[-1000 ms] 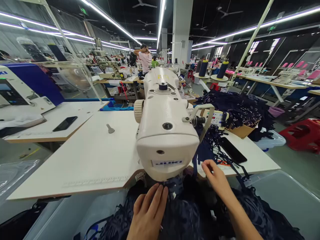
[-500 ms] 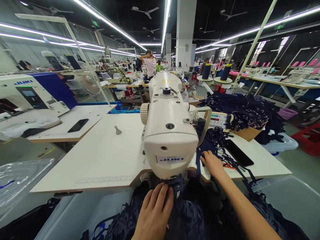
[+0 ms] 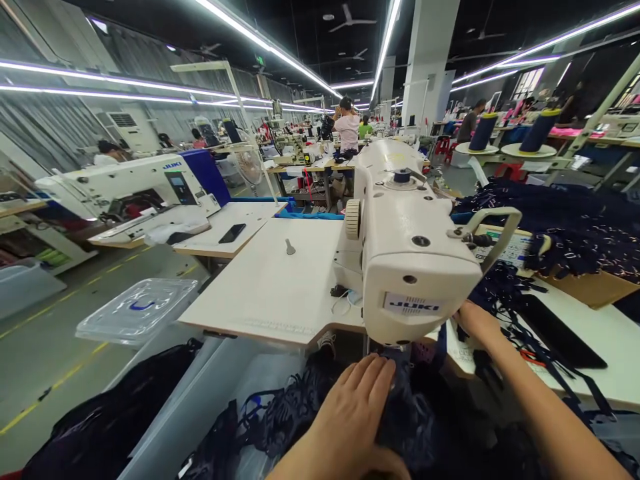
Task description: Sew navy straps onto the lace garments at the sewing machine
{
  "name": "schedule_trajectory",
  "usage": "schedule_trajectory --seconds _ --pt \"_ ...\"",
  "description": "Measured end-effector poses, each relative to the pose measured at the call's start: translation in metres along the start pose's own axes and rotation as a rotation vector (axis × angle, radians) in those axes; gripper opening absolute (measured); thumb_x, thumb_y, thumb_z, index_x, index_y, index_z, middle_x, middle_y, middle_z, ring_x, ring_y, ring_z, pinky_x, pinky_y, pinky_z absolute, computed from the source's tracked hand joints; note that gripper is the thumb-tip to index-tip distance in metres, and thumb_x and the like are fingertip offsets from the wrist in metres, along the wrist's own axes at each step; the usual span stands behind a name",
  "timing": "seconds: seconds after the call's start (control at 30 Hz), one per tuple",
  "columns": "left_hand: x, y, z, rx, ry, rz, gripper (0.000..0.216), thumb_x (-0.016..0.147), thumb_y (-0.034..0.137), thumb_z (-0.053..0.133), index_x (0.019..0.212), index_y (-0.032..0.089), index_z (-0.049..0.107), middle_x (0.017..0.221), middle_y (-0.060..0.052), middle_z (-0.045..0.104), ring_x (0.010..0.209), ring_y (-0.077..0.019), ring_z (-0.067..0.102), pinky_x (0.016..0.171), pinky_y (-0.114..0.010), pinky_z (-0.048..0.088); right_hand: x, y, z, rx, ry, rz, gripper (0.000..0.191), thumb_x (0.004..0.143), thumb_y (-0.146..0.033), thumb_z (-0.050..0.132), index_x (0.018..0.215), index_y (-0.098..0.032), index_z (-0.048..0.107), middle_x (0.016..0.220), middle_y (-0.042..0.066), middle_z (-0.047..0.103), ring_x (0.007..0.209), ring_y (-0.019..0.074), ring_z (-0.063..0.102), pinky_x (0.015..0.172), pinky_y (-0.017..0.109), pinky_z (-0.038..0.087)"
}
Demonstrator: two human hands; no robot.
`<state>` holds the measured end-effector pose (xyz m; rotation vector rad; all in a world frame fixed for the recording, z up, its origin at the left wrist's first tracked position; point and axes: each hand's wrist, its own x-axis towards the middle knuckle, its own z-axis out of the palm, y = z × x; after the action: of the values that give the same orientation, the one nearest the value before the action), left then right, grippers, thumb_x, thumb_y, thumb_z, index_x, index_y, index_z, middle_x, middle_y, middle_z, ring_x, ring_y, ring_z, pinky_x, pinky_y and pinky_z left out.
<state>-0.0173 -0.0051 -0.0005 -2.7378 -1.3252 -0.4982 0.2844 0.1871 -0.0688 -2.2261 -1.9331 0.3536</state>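
A white JUKI sewing machine point(image 3: 410, 240) stands on a white table point(image 3: 270, 293), its head facing me. Dark navy lace fabric point(image 3: 400, 427) is bunched in front of and under the machine head. My left hand point(image 3: 357, 413) lies flat on this fabric just below the machine, fingers stretched forward. My right hand point(image 3: 475, 320) reaches in beside the machine's right side among navy straps point(image 3: 505, 293); its fingers are hidden behind the machine head.
A black phone point(image 3: 563, 333) lies on the table at right, by a cardboard box point(image 3: 590, 287) heaped with navy pieces. A clear plastic bin lid point(image 3: 137, 310) and dark bags sit at left. Another JUKI machine point(image 3: 130, 187) and people at work fill the hall behind.
The view has swung left and the machine now sits right of centre. My right hand has reached further in beside the machine head. My left hand stays on the fabric.
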Motion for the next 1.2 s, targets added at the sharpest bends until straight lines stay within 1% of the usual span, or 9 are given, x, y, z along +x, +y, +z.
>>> schedule_trajectory --seconds 0.17,0.3,0.5,0.63,0.77,0.83,0.93,1.03,1.2 --pt "0.008 0.004 0.019 0.084 0.143 -0.119 0.047 0.087 0.044 0.064 0.123 0.015 0.056 0.118 -0.01 0.062 0.105 -0.0224 0.06 0.09 -0.033 0.052 -0.002 0.004 -0.03 0.267 0.067 0.008 0.024 0.084 -0.033 0.059 0.064 -0.02 0.061 0.069 0.009 0.064 0.077 0.0301 0.063 0.069 0.04 0.043" --pt "0.008 0.004 0.02 0.031 0.229 -0.024 0.027 0.097 0.03 0.05 0.118 0.017 0.06 0.12 -0.007 0.064 0.109 -0.018 0.057 0.094 -0.03 0.051 -0.023 0.004 -0.061 0.69 0.077 -0.028 0.036 0.077 -0.059 0.057 0.068 -0.024 0.057 0.055 0.0 0.049 0.05 0.018 0.047 0.051 0.031 0.036" --pt "0.008 -0.001 0.01 -0.092 0.194 0.088 0.035 0.101 0.014 0.029 0.118 0.012 0.059 0.118 -0.008 0.065 0.11 -0.0164 0.059 0.097 -0.027 0.05 -0.059 -0.022 -0.073 1.296 -0.007 -0.091 0.041 0.069 -0.062 0.065 0.078 -0.025 0.051 0.062 -0.006 0.041 0.043 0.0072 0.027 0.036 0.02 0.023" --pt "0.012 -0.005 0.012 -0.112 0.248 0.082 0.034 0.101 0.014 0.029 0.112 0.013 0.062 0.114 -0.006 0.067 0.105 -0.0155 0.063 0.093 -0.024 0.052 -0.045 -0.025 -0.089 1.512 0.004 -0.109 0.033 0.068 -0.05 0.073 0.077 -0.023 0.056 0.058 -0.009 0.034 0.042 0.005 0.022 0.033 0.016 0.02" --pt "0.012 -0.005 0.015 -0.083 0.297 0.083 0.033 0.101 0.014 0.031 0.111 0.013 0.063 0.113 -0.006 0.068 0.103 -0.0165 0.064 0.091 -0.026 0.054 -0.025 -0.013 -0.142 1.672 0.119 -0.168 0.021 0.072 -0.035 0.074 0.078 -0.023 0.059 0.055 -0.011 0.034 0.04 0.0019 0.022 0.034 0.014 0.014" --pt "0.011 -0.004 0.016 -0.074 0.291 0.083 0.033 0.1 0.014 0.032 0.112 0.014 0.062 0.114 -0.006 0.068 0.103 -0.0167 0.065 0.091 -0.026 0.054 -0.028 -0.011 -0.171 1.748 0.243 -0.232 0.007 0.084 -0.031 0.063 0.086 -0.025 0.06 0.059 -0.011 0.037 0.041 -0.0003 0.027 0.038 0.013 0.014" --pt "0.01 -0.004 0.015 -0.08 0.271 0.08 0.033 0.1 0.014 0.032 0.113 0.014 0.062 0.115 -0.007 0.067 0.104 -0.0169 0.065 0.09 -0.026 0.055 -0.045 -0.014 -0.191 1.801 0.377 -0.29 0.011 0.093 -0.029 0.05 0.098 -0.031 0.06 0.068 -0.01 0.042 0.047 -0.0033 0.036 0.042 0.014 0.019" --pt "0.01 -0.005 0.015 -0.1 0.257 0.067 0.033 0.1 0.013 0.03 0.112 0.014 0.061 0.116 -0.007 0.067 0.105 -0.0178 0.065 0.088 -0.027 0.056 -0.068 -0.025 -0.17 1.768 0.252 -0.229 0.007 0.088 -0.027 0.06 0.094 -0.024 0.063 0.062 -0.009 0.04 0.044 -0.0006 0.032 0.038 0.015 0.017" --pt "0.009 -0.007 0.011 -0.202 0.34 0.073 0.025 0.099 0.011 0.036 0.109 0.011 0.059 0.111 -0.011 0.069 0.104 -0.017 0.066 0.087 -0.025 0.056 -0.118 -0.051 -0.086 1.53 -0.171 -0.038 0.031 0.08 -0.046 0.071 0.098 -0.022 0.061 0.057 -0.008 0.045 0.038 0.0025 0.026 0.034 0.017 0.02"
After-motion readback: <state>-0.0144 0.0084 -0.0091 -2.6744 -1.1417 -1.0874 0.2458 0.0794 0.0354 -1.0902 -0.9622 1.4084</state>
